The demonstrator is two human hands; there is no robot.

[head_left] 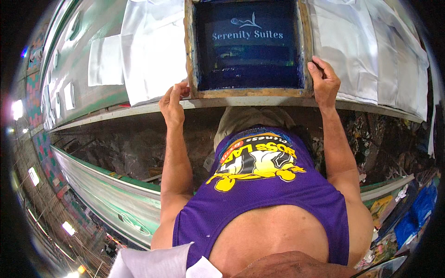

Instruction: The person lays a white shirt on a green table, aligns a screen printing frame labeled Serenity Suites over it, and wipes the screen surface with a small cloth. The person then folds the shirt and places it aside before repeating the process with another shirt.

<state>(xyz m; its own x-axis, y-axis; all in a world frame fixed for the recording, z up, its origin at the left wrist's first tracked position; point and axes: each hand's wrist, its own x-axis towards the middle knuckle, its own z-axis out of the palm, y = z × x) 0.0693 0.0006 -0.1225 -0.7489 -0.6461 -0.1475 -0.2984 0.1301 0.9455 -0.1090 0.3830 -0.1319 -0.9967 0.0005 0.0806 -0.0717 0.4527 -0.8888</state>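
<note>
Printing screen [249,46]: wooden frame, blue mesh, flat on white cloth [155,51] at desk [259,101] near edge. Left hand [172,104] grips frame's near-left corner; right hand [324,83] grips near-right corner. Keep frame level, pressure equal both corners; avoid sliding, smear risk.

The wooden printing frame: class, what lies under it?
White cloth shows at both sides of the wooden printing frame, gripped by left hand and right hand. Directly beneath, dark blue mesh hides everything.

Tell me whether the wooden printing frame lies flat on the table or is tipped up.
Flat: the wooden printing frame rests on white cloth, left hand and right hand gripping its near corners.
</note>
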